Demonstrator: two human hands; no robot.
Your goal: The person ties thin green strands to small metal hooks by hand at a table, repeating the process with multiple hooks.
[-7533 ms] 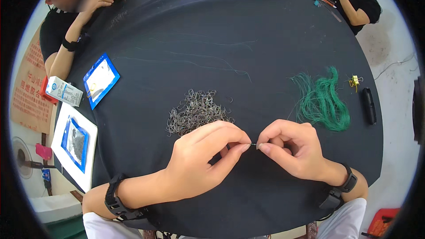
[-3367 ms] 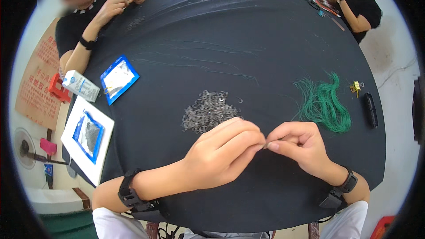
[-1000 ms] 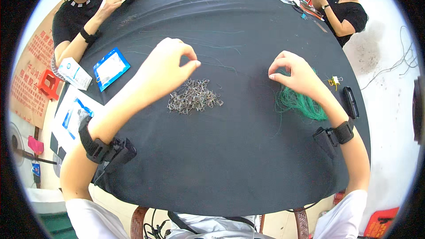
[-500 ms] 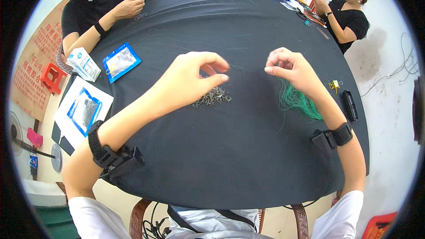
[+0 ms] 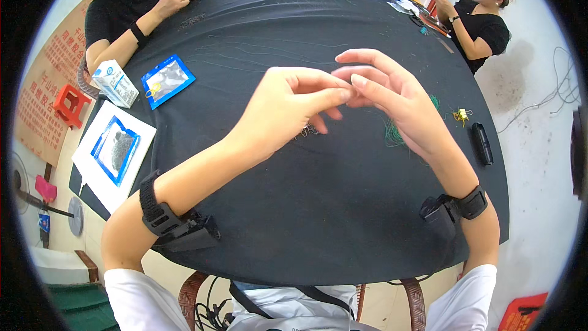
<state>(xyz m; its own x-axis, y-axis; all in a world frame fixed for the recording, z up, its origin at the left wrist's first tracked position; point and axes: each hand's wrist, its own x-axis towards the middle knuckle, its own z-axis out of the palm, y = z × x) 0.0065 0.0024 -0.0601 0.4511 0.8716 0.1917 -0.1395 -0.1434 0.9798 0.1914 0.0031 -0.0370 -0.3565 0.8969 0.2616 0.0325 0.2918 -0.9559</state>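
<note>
My left hand (image 5: 300,95) is closed in a pinch, its thumb and index tips meeting beside the fingers of my right hand. What it pinches is too small to make out. Over my right hand (image 5: 395,95) the index finger is lifted away, while the thumb presses toward the other fingers at the left fingertips; anything between them is hidden. Beneath the left hand lies a pile of small metal fish hooks (image 5: 309,129), mostly covered by it. A bundle of green fishing line (image 5: 394,135) lies under the right hand, partly hidden.
On the black-covered table (image 5: 331,208), a blue-edged pouch (image 5: 168,81), a white box (image 5: 114,84) and another pouch (image 5: 115,150) on a white sheet (image 5: 139,132) lie left. Yellow clips (image 5: 462,114) and a black case (image 5: 482,143) lie right. Two people sit across.
My hands have come together from apart; the left moved right, and the right hand's index finger lifted. More of the hook pile and green line is now covered.
</note>
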